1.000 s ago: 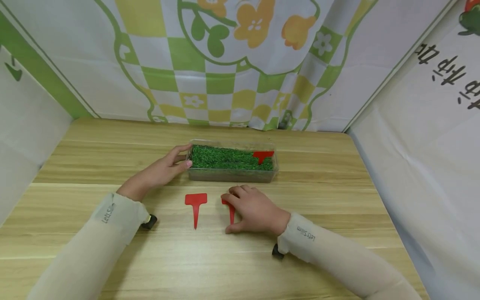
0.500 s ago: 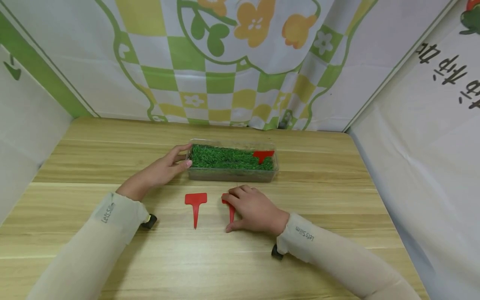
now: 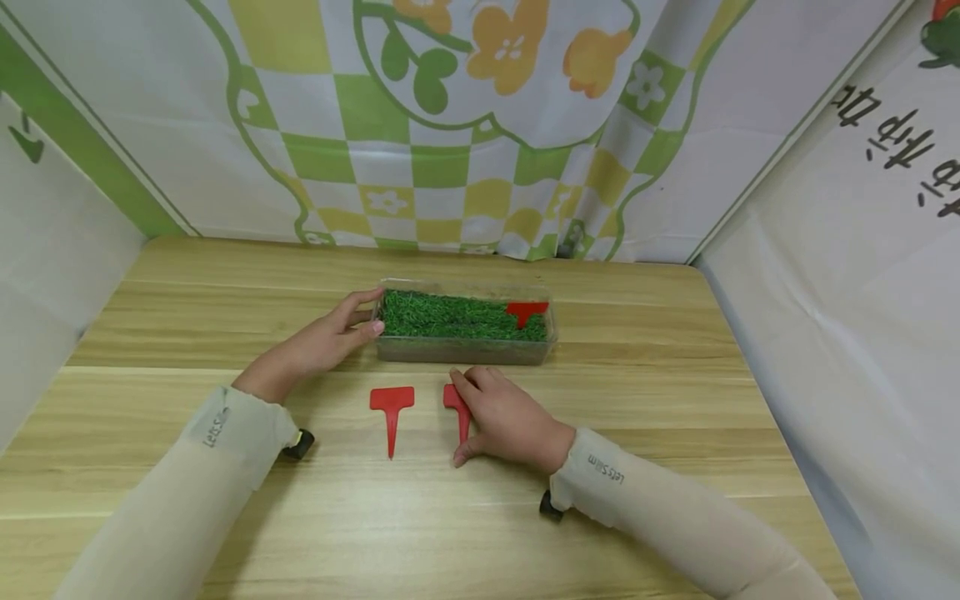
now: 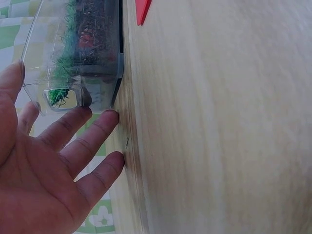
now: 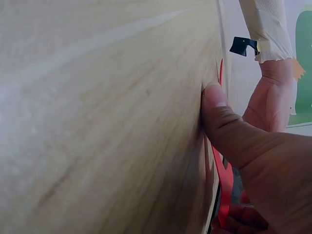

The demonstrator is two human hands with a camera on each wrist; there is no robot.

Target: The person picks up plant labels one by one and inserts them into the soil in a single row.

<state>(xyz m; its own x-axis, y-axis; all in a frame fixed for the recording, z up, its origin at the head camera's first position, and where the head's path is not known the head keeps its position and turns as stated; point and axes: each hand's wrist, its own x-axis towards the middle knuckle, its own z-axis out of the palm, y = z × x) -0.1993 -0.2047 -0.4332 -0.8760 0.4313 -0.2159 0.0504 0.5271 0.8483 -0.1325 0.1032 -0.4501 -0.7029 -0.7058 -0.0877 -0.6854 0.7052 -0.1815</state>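
At the left end of a clear plastic box [image 3: 461,351] filled with green artificial grass [image 3: 442,315], my left hand [image 3: 318,343] rests its fingertips against the wall. The left wrist view shows the fingers [image 4: 73,126] spread and mostly straight. My right hand [image 3: 513,419] is at a red T-shaped plant label [image 3: 452,398] in front of the box. Its thumb [image 5: 219,109] is by the stem's lower end, and curled fingers are at the wide head. The hand hides the label's right part. Another red label [image 3: 392,399] lies flat to the left.
A third red label [image 3: 527,312] stands in the grass near the box's right end. Beneath everything is a wooden table [image 3: 375,533]. A patterned curtain [image 3: 450,167] hangs behind, with a white cloth [image 3: 840,333] to the right.
The right index finger has shifted up to the label's top edge, exposing more of its head. The left hand, the box and the other labels stay where they were.
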